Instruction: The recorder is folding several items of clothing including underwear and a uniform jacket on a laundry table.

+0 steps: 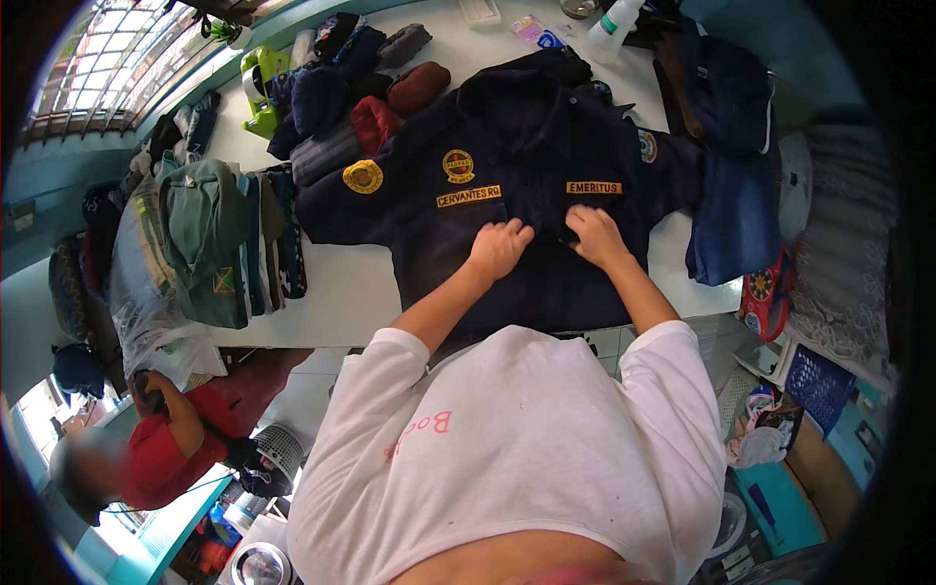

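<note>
A dark navy short-sleeved uniform shirt (453,270) lies face up before me, its collar at the far side and both sleeves spread out. Yellow patches with writing are sewn across its chest, and round emblems mark the sleeves. My left hand (501,247) pinches the cloth just left of the front opening, below a chest patch. On the opposite side of that opening, the curled fingers of my right hand (596,235) grip the shirt front. The fingertips of both hands are partly hidden. The shirt's lower hem runs out of sight near my body.
Rolled clothes (322,102) crowd the white table (344,292) beyond the left sleeve. Folded garments (205,241) stand in a stack at left. Blue jeans (735,219) hang over the right edge. A white bottle (614,29) stands at the back. Another person (168,453) is at lower left.
</note>
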Demonstrator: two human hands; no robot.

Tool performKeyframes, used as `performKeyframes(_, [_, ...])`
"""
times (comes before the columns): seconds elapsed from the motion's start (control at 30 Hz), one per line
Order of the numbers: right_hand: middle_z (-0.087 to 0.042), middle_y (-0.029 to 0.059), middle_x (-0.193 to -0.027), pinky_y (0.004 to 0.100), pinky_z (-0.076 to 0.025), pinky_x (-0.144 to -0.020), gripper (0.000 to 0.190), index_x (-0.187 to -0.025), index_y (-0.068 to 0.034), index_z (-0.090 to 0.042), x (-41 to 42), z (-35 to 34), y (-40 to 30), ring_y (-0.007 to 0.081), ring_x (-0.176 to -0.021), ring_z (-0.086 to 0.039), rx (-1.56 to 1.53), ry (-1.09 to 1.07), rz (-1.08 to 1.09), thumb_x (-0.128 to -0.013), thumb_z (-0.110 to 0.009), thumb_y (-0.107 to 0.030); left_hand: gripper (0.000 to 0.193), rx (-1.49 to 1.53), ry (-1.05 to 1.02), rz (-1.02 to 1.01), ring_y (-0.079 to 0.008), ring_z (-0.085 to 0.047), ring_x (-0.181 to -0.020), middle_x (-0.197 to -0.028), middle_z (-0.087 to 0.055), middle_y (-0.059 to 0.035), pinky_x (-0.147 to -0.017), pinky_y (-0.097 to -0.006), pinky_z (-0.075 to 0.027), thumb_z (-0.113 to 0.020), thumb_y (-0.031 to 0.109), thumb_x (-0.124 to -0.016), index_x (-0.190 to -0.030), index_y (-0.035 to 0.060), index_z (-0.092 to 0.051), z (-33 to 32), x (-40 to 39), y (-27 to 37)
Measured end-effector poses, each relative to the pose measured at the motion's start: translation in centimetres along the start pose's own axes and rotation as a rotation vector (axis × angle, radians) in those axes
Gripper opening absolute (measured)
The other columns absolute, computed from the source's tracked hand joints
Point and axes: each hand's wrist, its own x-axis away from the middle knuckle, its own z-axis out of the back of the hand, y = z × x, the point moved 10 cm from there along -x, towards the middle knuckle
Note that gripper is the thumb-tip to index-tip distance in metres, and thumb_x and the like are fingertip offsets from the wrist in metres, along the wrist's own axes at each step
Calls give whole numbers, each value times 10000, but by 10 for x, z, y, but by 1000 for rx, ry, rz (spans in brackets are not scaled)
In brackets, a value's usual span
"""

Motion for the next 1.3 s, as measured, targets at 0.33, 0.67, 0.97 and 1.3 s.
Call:
performKeyframes(0.33, [-592,68,-683,363,-425,-724,306,-911,-94,-541,109,85,-84,225,-669,-572,-82,-76,-71,-618,-614,-47,308,85,122,-524,-168,-591,-617,-782,-504,-24,-459,-259,-470,-541,129,-710,-1016,133,-513,113,105,103])
performKeyframes(0.67, [-578,86,-764,359,-449,-674,393,-811,-69,-629,146,154,-103,286,-770,-556,-306,85,-45,-484,-526,123,268,186,76,-432,-206,-607,-647,-830,-556,-39,-529,-299,-498,-556,100,-702,-970,96,-556,146,139,125])
performKeyframes(0.97, [-620,110,-763,350,-473,-625,320,-876,-97,-642,137,145,-142,298,-712,-601,-430,-92,176,-603,-564,49,282,371,-38,-487,-262,-613,-720,-1298,-348,-106,-616,-349,-519,-676,91,-657,-926,115,-592,122,137,175])
performKeyframes(1.3, [-614,122,-842,348,-446,-693,249,-874,-76,-542,140,210,-156,283,-793,-594,-338,284,311,-663,-676,-82,168,622,151,-275,-335,-567,-729,-780,-542,-173,-622,-373,-457,-575,25,-742,-891,6,-499,137,130,181])
